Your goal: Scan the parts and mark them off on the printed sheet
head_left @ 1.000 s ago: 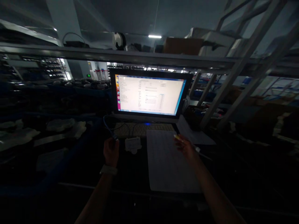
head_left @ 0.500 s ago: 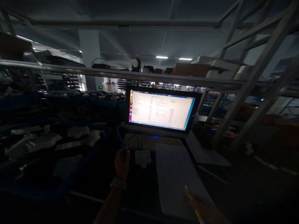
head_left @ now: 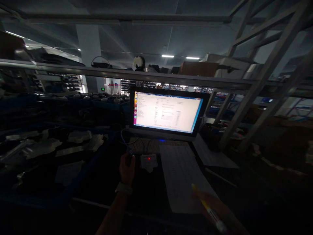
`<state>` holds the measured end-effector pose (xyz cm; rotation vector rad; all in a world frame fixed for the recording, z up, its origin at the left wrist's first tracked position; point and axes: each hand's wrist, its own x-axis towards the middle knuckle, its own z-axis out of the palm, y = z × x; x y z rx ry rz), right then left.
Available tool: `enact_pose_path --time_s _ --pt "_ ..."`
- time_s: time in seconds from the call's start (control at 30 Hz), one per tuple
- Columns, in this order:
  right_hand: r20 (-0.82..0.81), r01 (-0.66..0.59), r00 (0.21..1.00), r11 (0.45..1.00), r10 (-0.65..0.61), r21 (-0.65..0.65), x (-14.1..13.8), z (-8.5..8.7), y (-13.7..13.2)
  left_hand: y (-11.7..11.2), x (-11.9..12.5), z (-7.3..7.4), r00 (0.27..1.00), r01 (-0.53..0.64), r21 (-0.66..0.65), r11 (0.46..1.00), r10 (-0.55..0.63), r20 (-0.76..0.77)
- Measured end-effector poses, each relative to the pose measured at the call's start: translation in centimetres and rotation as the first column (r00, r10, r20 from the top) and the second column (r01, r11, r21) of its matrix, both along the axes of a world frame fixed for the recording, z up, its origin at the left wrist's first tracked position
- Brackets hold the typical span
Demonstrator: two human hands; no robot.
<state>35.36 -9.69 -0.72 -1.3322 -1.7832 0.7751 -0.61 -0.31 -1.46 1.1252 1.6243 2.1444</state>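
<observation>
My left hand is closed on the end of a blue cable, whose plug shows at the fingertips. Just right of it lies a small white device with a lit red light. Over the lower right of a printed paper sheet, my right hand is closed around a yellow-and-white pen. The right hand is dim and somewhat blurred. Behind the sheet and device is a pale keyboard, partly covered by the paper.
A lit monitor stands behind the keyboard. At left sits a blue bin with several white plastic parts. More paper lies right of the sheet. A metal shelf crosses above, and slanted metal bars rise at right.
A red light has come on in the white device. My right hand has turned the pen, so more of its white end shows. The whole view has shifted slightly.
</observation>
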Motion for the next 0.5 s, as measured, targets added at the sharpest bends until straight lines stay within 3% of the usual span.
enact_pose_path --time_s 0.13,0.3,0.37,0.5 --pt "-0.197 0.069 0.977 0.993 -0.087 -0.099 -3.8 2.5 1.1 -0.1 -0.2 0.1 1.000 0.005 -0.024 1.000 -0.006 -0.030" --pt "-0.510 0.048 0.842 0.967 -0.173 -0.250 -7.8 3.4 3.9 0.1 -0.4 0.1 0.999 -0.013 -0.061 0.998 0.010 -0.051" --pt "-0.548 0.029 0.818 0.964 -0.176 -0.266 -8.6 3.4 4.5 0.1 -0.4 0.1 0.999 -0.019 -0.064 0.998 0.015 -0.051" --pt "-0.500 0.075 0.845 0.968 -0.189 -0.239 -8.9 2.6 5.1 0.0 -0.2 0.4 0.996 -0.041 -0.054 0.998 0.037 -0.075"
